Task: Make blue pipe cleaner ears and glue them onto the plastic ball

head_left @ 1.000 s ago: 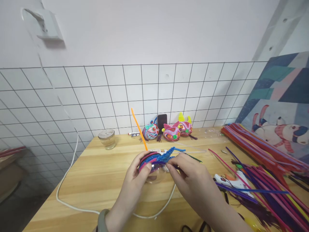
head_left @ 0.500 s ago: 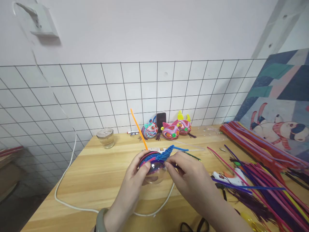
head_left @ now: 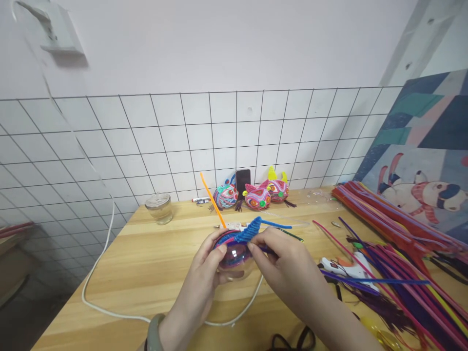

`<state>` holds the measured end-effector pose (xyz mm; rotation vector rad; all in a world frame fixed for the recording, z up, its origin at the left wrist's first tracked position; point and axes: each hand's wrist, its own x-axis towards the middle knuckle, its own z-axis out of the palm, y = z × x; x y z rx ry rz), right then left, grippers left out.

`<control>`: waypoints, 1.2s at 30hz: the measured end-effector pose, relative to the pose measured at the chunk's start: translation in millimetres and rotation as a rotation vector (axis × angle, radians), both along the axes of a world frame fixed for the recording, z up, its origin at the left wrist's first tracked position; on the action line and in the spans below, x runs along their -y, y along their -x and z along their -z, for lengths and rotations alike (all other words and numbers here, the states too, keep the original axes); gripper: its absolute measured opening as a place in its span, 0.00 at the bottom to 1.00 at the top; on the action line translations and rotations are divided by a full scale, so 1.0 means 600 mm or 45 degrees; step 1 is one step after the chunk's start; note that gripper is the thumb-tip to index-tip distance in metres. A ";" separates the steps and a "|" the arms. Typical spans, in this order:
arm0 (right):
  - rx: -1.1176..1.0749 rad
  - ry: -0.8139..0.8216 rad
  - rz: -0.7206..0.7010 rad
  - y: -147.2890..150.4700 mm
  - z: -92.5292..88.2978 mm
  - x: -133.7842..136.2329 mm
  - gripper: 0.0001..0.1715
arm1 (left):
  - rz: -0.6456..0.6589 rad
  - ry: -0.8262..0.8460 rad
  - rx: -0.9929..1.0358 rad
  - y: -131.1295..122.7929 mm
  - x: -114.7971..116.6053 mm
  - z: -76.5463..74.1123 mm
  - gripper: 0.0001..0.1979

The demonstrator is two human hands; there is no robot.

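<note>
A clear plastic ball point(head_left: 236, 258), its upper part covered with blue, pink and dark pipe cleaners, is held over the table. My left hand point(head_left: 208, 261) grips its left side, thumb on the front. A coiled blue horn shape point(head_left: 250, 230) stands up from the ball's top right. Beside it, my right hand point(head_left: 272, 251) pinches at the ball's right edge; what lies between its fingertips is mostly hidden, with a dark strand showing behind them. An orange pipe cleaner point(head_left: 212, 200) slants up behind the ball.
Three decorated balls, one of them pink point(head_left: 258, 197), sit near a phone point(head_left: 243, 183) at the wall. A glass jar point(head_left: 159, 208) stands left. Right are a white glue gun point(head_left: 347, 267) and pipe cleaner bundles point(head_left: 395, 273). A white cable point(head_left: 106, 251) curves across the table.
The ball has tilted slightly in my hands, and the orange pipe cleaner's tip sits a little lower and further right. Both hands keep their hold.
</note>
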<state>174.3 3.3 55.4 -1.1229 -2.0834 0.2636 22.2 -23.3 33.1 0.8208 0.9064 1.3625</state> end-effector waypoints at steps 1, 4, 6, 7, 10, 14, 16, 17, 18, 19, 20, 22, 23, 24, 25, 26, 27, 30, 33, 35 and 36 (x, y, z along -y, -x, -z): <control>-0.004 0.010 0.007 0.000 0.000 0.000 0.08 | 0.001 -0.001 0.008 0.000 0.000 0.000 0.17; -0.031 0.055 0.016 0.000 -0.001 0.000 0.08 | 0.011 0.007 0.022 -0.001 -0.001 0.001 0.16; -0.055 0.079 0.013 0.000 -0.001 0.001 0.08 | 0.015 0.007 0.022 -0.001 -0.001 0.001 0.16; -0.063 0.087 0.012 0.000 -0.001 0.001 0.08 | 0.013 0.003 0.016 -0.001 -0.001 0.002 0.16; -0.058 0.098 0.015 -0.001 -0.002 0.000 0.08 | -0.006 -0.018 -0.019 0.000 -0.001 0.006 0.16; -0.043 0.103 0.027 0.000 -0.005 0.001 0.09 | -0.025 -0.051 -0.078 0.004 0.000 0.013 0.17; -0.035 0.106 0.031 0.001 -0.007 0.002 0.09 | -0.021 -0.063 -0.091 0.006 0.000 0.016 0.17; -0.030 0.107 0.030 0.001 -0.007 0.002 0.09 | -0.017 -0.066 -0.089 0.006 0.000 0.017 0.17; -0.025 0.108 0.031 0.002 -0.008 0.003 0.09 | -0.013 -0.066 -0.084 0.007 0.001 0.017 0.17; -0.022 0.108 0.033 0.002 -0.008 0.004 0.08 | -0.006 -0.064 -0.076 0.007 0.001 0.017 0.17; -0.017 0.107 0.034 0.003 -0.008 0.004 0.08 | 0.004 -0.058 -0.063 0.007 0.001 0.016 0.17; -0.009 0.107 0.034 0.003 -0.009 0.005 0.08 | 0.026 -0.040 -0.020 0.007 0.001 0.014 0.17; -0.008 0.110 0.035 0.003 -0.009 0.005 0.08 | 0.037 -0.034 0.009 0.006 0.001 0.013 0.17; -0.010 0.111 0.035 0.003 -0.009 0.005 0.08 | 0.045 -0.032 0.040 0.006 0.001 0.012 0.17; -0.013 0.115 0.035 0.003 -0.009 0.004 0.08 | 0.053 -0.035 0.070 0.006 0.002 0.010 0.18; -0.016 0.118 0.037 0.002 -0.009 0.004 0.08 | 0.058 -0.043 0.097 0.005 0.002 0.009 0.18; -0.020 0.121 0.040 0.002 -0.008 0.003 0.08 | 0.065 -0.052 0.117 0.005 0.002 0.008 0.18; -0.028 0.120 0.039 0.000 -0.006 0.002 0.08 | 0.080 -0.070 0.145 0.004 0.003 0.006 0.20; -0.029 0.122 0.033 0.000 -0.006 0.001 0.08 | 0.057 -0.055 0.118 0.003 0.004 0.005 0.21; -0.024 0.125 0.034 0.000 -0.006 0.000 0.09 | 0.048 -0.044 0.084 0.002 0.003 0.007 0.22; -0.021 0.127 0.032 0.000 -0.006 0.000 0.09 | 0.047 -0.038 0.066 0.002 0.003 0.008 0.22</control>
